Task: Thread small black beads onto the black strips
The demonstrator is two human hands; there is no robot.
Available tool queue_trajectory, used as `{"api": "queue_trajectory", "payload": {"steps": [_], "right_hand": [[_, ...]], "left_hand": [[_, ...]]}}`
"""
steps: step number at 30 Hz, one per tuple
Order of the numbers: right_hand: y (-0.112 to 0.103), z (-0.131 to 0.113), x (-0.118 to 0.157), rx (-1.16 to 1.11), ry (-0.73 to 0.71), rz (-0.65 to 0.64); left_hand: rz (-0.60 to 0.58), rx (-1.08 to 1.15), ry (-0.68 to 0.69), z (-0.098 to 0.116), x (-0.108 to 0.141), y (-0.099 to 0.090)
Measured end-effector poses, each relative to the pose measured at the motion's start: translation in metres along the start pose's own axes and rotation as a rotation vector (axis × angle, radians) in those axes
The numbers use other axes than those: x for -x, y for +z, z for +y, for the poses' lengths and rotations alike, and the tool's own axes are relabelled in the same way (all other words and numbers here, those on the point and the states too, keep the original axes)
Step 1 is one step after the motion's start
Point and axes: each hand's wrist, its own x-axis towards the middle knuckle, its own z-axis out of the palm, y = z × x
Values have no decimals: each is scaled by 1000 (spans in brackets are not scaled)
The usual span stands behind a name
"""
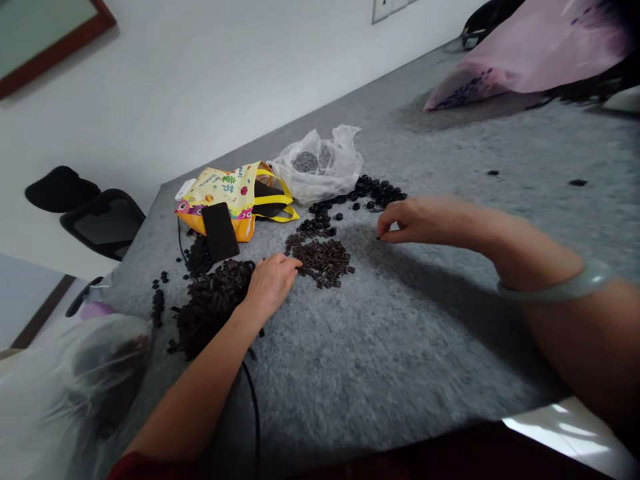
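The grey table (320, 380) fills most of the frame, its foreground bare between the forearms, which seems to leave working room. A pale plastic sack (100, 373) stands at lower left and a pink bag (540, 57) lies at upper right, both probably kept at the margins to free the middle. Left of centre, a yellow bag (220, 190) lies on its side; just beside it, a white plastic bag (345, 163) gapes, perhaps so its grey contents stay reachable. The heap of dark strips (210, 307) sits left of centre, the black round pieces (377, 193) above centre and the pile of brown pieces (325, 261) at centre, apparently grouped by kind. The left hand (273, 283) rests at that pile's left edge, fingers close together; whether they grip anything I cannot tell. The right hand (420, 223), right of centre, has thumb and forefinger nearly meeting. A phone (220, 233) leans against the yellow bag, likely propped there for support. Smallest, a dark bit (379, 238) is pinched in the right fingertips, a hold suited to something tiny.
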Motion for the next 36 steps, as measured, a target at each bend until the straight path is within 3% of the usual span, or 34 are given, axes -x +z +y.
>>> {"api": "queue_trajectory", "payload": {"steps": [2, 4, 8, 13, 17, 21, 28, 36], "right_hand": [[-2, -11, -3, 5, -32, -122], [-2, -21, -5, -62, -38, -165], [7, -36, -7, -390, -28, -253], [17, -42, -9, -572, -9, -362], [21, -38, -10, -626, -1, -400], [24, -44, -7, -759, 71, -395], [34, -79, 1, -1042, 100, -476], [54, -87, -2, -1133, 128, -394]], "left_hand": [[22, 41, -5, 0, 0, -1], [62, 143, -27, 0, 1, -3], [125, 564, -196, 3, 2, -8], [38, 1244, -487, 19, 5, -19], [1, 1530, -587, 32, 8, -27], [-21, 1615, -591, 38, 11, -27], [33, 1547, -496, 39, 12, -23], [92, 1444, -374, 40, 16, -23]]}}
